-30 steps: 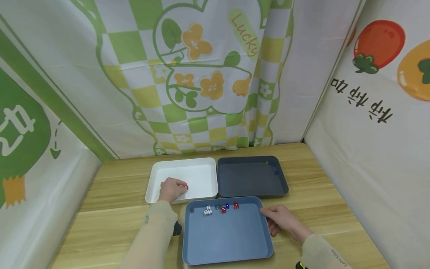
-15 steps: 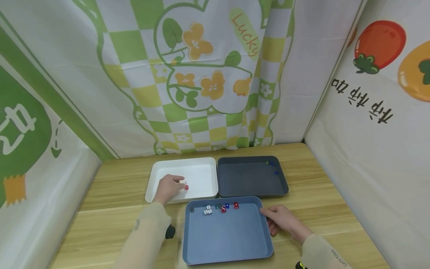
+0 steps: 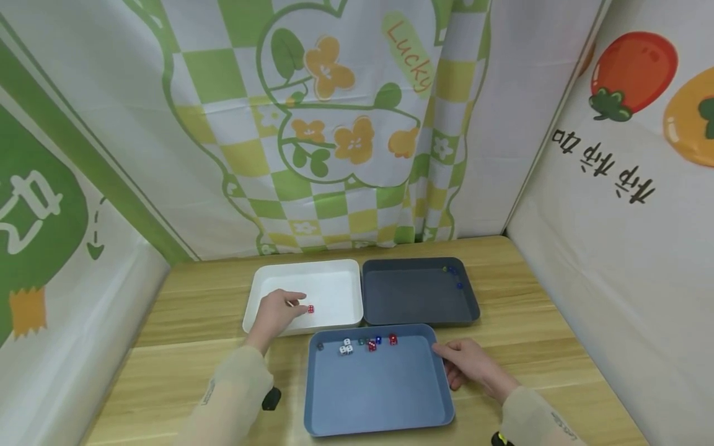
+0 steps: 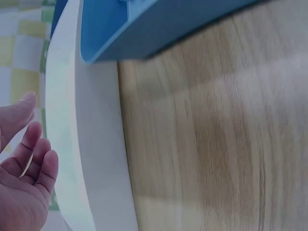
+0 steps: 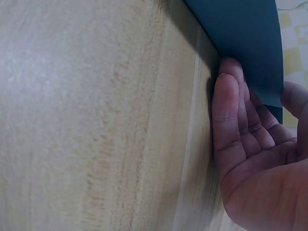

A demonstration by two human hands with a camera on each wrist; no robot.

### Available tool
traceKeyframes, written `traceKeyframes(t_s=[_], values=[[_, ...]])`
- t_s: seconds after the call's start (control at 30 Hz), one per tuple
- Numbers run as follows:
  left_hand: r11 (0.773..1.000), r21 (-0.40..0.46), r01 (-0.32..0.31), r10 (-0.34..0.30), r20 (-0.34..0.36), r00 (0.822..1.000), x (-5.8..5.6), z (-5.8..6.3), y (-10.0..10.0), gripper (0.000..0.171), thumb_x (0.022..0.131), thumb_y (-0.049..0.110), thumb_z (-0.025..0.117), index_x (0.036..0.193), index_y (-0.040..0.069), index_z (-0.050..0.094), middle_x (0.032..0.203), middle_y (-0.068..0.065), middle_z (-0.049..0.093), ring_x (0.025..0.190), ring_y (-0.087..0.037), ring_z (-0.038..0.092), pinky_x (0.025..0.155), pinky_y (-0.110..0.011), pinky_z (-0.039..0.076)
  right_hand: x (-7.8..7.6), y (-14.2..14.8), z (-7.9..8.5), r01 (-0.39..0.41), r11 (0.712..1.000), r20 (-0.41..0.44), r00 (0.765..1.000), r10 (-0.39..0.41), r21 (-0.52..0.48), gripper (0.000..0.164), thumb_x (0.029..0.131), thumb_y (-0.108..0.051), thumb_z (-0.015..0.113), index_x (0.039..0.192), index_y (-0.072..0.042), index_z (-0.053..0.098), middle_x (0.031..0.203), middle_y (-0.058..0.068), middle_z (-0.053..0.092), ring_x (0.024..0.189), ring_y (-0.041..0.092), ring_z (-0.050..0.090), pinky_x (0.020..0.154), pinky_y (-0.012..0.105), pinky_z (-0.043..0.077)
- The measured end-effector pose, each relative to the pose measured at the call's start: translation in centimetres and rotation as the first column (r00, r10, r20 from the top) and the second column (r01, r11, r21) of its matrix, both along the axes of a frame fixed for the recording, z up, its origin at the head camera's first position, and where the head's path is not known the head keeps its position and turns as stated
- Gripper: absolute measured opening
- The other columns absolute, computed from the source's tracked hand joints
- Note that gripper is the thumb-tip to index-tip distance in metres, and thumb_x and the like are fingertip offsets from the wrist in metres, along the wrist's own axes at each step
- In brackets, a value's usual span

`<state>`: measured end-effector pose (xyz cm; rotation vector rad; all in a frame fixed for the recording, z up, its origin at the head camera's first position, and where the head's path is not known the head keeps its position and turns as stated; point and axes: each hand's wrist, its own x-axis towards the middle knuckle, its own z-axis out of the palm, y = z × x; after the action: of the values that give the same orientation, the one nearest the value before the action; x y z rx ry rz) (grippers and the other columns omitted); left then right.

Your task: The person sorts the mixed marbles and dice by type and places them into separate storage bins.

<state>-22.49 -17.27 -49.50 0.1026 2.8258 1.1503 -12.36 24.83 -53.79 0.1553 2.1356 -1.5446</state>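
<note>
My left hand [image 3: 274,316] hovers over the white tray [image 3: 258,291] with thumb and fingers apart, holding nothing. A red die [image 3: 310,309] lies on that tray's floor, just beside the thumb tip. In the left wrist view the fingers [image 4: 33,159] are loosely bent beyond the white tray's wall. My right hand [image 3: 468,361] holds the blue tray [image 3: 382,396] at its right edge, thumb on the rim and fingers along the outer wall. Along the far side of the blue tray lie white dice [image 3: 346,348], red dice [image 3: 372,346], a blue die [image 3: 379,340] and dark greenish pieces [image 3: 362,341].
A dark grey tray [image 3: 413,297] stands right of the white one, with several small blue and yellow-green pieces [image 3: 453,271] in its far right corner. All three trays sit close together on the wooden table [image 3: 535,322]. Printed curtains [image 3: 357,124] hang behind and at both sides.
My left hand has let go of the red die, which now lies in the white tray; the fingers spread and the hand drew slightly left. The right hand stays at the blue tray.
</note>
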Motion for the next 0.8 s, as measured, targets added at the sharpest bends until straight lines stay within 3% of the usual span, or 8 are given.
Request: traceKeyframes(t_s=[0.3,0.8], values=[[0.996,0.090,-0.005,0.002,0.040,0.999,2.1,0.9,2.3,0.030,0.090,0.014,0.079,0.118,0.005,0.076,0.101,-0.005,0.075,0.096,-0.023,0.068,0.079,-0.035,0.057,0.1,0.1,0.2,-0.012,1.000,-0.005,1.000,0.012,-0.011,0.046,0.102,-0.043,0.060,0.086,-0.001,0.067,0.068,0.005,0.064,0.056,0.013,0.062,0.052,0.028,0.057],[0.995,0.063,0.082,-0.082,0.006,0.997,4.2,0.5,5.2,0.024,0.085,0.011,0.083,0.108,0.007,0.080,0.088,0.001,0.071,0.087,-0.017,0.065,0.073,-0.032,0.056,0.1,0.1,0.0,-0.001,1.000,-0.008,1.000,0.001,-0.017,0.047,0.101,-0.044,0.061,0.086,0.000,0.067,0.068,0.006,0.064,0.054,0.013,0.062,0.051,0.029,0.057]])
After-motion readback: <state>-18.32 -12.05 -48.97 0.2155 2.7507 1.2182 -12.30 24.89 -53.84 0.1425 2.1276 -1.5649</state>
